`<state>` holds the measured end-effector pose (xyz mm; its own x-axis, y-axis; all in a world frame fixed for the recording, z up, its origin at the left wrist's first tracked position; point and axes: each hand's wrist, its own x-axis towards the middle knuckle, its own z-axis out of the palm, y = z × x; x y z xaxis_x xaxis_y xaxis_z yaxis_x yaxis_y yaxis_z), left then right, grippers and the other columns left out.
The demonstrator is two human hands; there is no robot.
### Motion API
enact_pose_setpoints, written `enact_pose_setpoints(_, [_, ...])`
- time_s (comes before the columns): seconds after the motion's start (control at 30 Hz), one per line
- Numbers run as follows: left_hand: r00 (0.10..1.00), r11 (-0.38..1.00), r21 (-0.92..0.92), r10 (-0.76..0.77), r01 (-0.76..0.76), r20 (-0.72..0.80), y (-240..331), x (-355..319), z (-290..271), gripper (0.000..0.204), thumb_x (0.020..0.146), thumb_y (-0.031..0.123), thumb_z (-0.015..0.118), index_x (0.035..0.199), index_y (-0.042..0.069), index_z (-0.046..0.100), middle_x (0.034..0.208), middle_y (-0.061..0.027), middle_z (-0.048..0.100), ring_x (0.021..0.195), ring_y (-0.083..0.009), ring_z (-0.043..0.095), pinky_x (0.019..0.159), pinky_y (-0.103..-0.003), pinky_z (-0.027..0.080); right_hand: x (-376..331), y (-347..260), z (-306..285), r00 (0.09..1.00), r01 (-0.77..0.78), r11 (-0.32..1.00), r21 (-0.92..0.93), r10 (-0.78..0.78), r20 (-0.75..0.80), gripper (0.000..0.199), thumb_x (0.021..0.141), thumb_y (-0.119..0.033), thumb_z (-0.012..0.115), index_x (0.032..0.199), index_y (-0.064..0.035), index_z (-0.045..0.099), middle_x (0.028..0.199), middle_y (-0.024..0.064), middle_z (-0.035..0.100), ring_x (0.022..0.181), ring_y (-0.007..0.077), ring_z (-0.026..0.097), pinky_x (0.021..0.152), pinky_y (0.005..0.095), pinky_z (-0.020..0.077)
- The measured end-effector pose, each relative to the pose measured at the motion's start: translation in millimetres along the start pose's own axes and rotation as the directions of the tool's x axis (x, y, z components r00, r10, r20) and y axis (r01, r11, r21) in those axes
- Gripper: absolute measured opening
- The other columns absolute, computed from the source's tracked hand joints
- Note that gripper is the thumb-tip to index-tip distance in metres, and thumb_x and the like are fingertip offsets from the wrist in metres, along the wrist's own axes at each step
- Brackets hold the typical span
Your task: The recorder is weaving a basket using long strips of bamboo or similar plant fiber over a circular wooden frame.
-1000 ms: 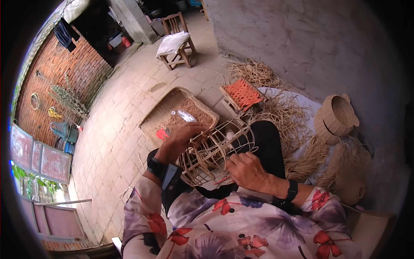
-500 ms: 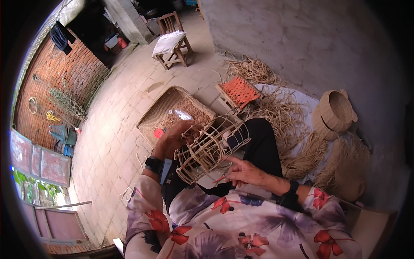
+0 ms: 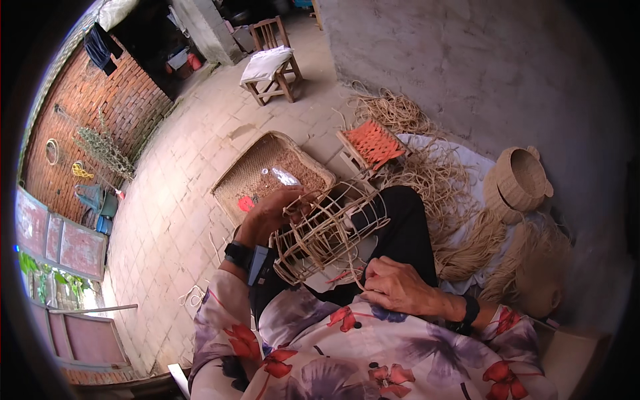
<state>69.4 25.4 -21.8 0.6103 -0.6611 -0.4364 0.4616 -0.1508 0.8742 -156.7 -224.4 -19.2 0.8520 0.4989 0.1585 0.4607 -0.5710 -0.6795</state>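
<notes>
We see a tan wicker frame (image 3: 320, 241) (curved bars, wide gaps); the left grip (image 3: 277, 208) clasps it, the right grip (image 3: 395, 287) pinches a strand (image 3: 359, 283).

Soft daylight, brightest at left; fisheye distortion.
Floor (image 3: 180, 220) pale, doorway (image 3: 145, 50) dark, grey wall (image 3: 467, 80) dim; edges bow, corners black; lower right hazy.

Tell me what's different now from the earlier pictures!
The right hand has moved away from the cane frame, rightward and toward the flowered shirt. The left hand still holds the frame; the woven tray and chair stayed put.
</notes>
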Motion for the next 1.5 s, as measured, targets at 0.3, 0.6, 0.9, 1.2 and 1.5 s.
enact_pose_setpoints(0.3, [0.996, 0.965, 0.249, 0.076, -0.087, 0.051, 4.1, -12.3, 29.3, 0.019, 0.095, 0.018, 0.05, 0.095, 0.004, 0.062, 0.079, 0.0025, 0.054, 0.071, -0.0045, 0.051, 0.062, -0.018, 0.041, 31.7, -16.7, -26.0, 0.997, 0.072, 0.771, 0.633, -0.075, -0.023, 0.016, 0.079, -0.006, 0.066, 0.092, 0.0009, 0.06, 0.095, 0.0072, 0.057, 0.084, 0.017, 0.059, 0.076, 0.0285, 0.0486])
enact_pose_setpoints(0.6, [0.994, 0.998, 0.0, -0.069, 0.069, 0.081, 8.5, -15.9, 46.5, 0.011, 0.091, 0.015, 0.059, 0.099, 0.007, 0.06, 0.087, -0.0019, 0.064, 0.078, -0.0087, 0.058, 0.066, -0.021, 0.046, 39.1, 15.8, 2.1, 0.903, -0.089, 0.42, 0.903, 0.416, -0.105, 0.017, 0.09, -0.004, 0.055, 0.107, -0.0011, 0.059, 0.086, 0.0005, 0.06, 0.069, 0.0026, 0.052, 0.061, 0.0178, 0.0455])
enact_pose_setpoints(0.9, [0.994, 0.997, -0.027, -0.071, 0.074, 0.086, 9.1, -21.6, 48.0, 0.01, 0.089, 0.012, 0.058, 0.095, 0.004, 0.061, 0.09, -0.0011, 0.063, 0.081, -0.0082, 0.06, 0.072, -0.021, 0.048, 41.5, 4.6, 3.9, 0.906, -0.073, 0.634, 0.77, 0.365, -0.214, 0.018, 0.091, -0.015, 0.062, 0.096, 0.0013, 0.067, 0.074, -0.0011, 0.062, 0.066, 0.0039, 0.054, 0.057, 0.0199, 0.0439])
enact_pose_setpoints(1.2, [0.977, 0.965, 0.171, 0.184, -0.2, 0.103, -2.2, -25.5, 52.0, 0.013, 0.09, 0.014, 0.055, 0.093, 0.003, 0.061, 0.088, -0.0022, 0.064, 0.077, -0.0073, 0.059, 0.065, -0.019, 0.045, 46.1, -3.6, -1.7, 0.833, -0.215, 0.872, 0.439, 0.399, -0.383, 0.016, 0.08, -0.008, 0.064, 0.071, 0.0016, 0.056, 0.057, 0.0051, 0.056, 0.052, 0.0045, 0.049, 0.048, 0.0253, 0.0405])
enact_pose_setpoints(1.5, [0.919, 0.887, 0.258, 0.339, -0.384, 0.2, -50.4, 6.8, 14.2, 0.022, 0.086, -0.007, 0.056, 0.107, -0.001, 0.057, 0.105, -0.0104, 0.061, 0.099, -0.0212, 0.06, 0.084, -0.03, 0.048, 72.6, 1.0, 5.2, 0.763, -0.124, 0.99, -0.06, 0.057, -0.644, 0.013, 0.074, -0.005, 0.064, 0.069, -0.004, 0.052, 0.061, 0.0109, 0.054, 0.055, 0.0309, 0.058, 0.05, 0.039, 0.045])
